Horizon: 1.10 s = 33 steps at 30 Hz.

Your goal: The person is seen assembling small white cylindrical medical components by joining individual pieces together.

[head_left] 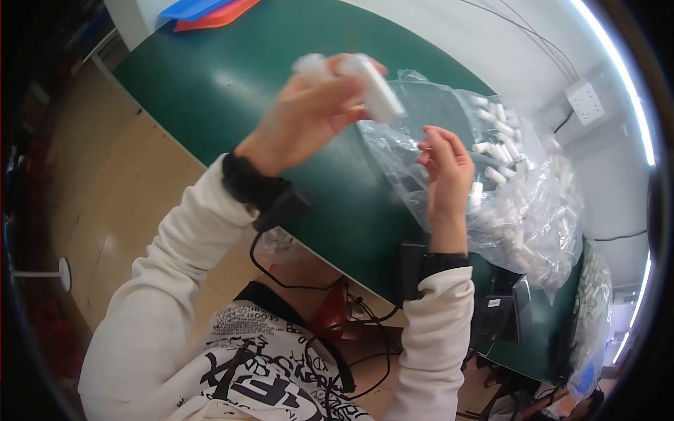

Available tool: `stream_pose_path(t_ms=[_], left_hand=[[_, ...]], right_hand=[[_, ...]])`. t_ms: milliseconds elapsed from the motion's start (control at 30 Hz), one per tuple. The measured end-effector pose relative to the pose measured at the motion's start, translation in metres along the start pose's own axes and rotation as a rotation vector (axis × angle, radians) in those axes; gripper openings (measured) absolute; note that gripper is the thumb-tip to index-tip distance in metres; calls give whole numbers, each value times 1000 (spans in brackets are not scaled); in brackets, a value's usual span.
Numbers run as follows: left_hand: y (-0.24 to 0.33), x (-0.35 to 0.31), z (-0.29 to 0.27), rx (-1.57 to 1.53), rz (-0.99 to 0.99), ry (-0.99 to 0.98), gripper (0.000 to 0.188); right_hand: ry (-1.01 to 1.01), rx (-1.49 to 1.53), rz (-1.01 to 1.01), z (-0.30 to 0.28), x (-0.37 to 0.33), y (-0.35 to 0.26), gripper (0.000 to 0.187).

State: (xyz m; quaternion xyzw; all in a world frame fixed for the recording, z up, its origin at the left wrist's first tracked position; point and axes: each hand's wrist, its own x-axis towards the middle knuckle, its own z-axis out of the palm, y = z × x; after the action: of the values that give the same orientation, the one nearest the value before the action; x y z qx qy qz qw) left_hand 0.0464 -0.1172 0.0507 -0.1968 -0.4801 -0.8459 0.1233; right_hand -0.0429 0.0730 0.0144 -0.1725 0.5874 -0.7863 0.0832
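Observation:
My left hand (pixel 316 105) is raised over the table, its fingers closed around a white bar-shaped piece (pixel 380 91) that looks like plastic. A second, rounded white thing (pixel 309 66) shows at the same fingers, too blurred to name. Lower and to the right, my right hand (pixel 447 168) hovers by the near edge of a clear plastic bag (pixel 414 165). Its fingers are curled together at the tips, and whatever they may pinch cannot be made out. Many small white cylindrical pieces (pixel 502 151) lie in the bag.
The green table (pixel 210 91) runs from upper left to lower right. Blue and orange trays (pixel 210 14) sit at its far left corner. Black boxy devices (pixel 502 309) with cables stand near the right end, beside another filled bag (pixel 593 309). A wall socket (pixel 585 102) is behind.

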Motion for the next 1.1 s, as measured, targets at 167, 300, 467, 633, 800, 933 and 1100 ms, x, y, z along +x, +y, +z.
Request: stream_pose_path(t_ms=[167, 300, 467, 633, 800, 933, 1100], left_hand=[[19, -105, -63, -441, -35, -538, 39], [17, -194, -38, -212, -790, 34, 26], [-50, -250, -49, -888, -767, 516, 35], [-39, -190, -10, -690, -729, 934, 42], [-32, -199, -23, -504, -750, 724, 46], [20, -155, -1, -217, -1084, -22, 46], [61, -68, 36, 1, -910, -691, 37]], right_hand=[[56, -8, 73, -1, 3, 3, 18], [19, -38, 94, 2, -2, 7, 18], [19, -26, 124, 12, -6, 7, 29], [79, 12, 132, 2, -4, 5, 35], [190, 71, -103, -11, 3, -18, 30], [376, -978, -428, -28, 8, -18, 15], [524, -1648, -152, -61, 1, -6, 24]])
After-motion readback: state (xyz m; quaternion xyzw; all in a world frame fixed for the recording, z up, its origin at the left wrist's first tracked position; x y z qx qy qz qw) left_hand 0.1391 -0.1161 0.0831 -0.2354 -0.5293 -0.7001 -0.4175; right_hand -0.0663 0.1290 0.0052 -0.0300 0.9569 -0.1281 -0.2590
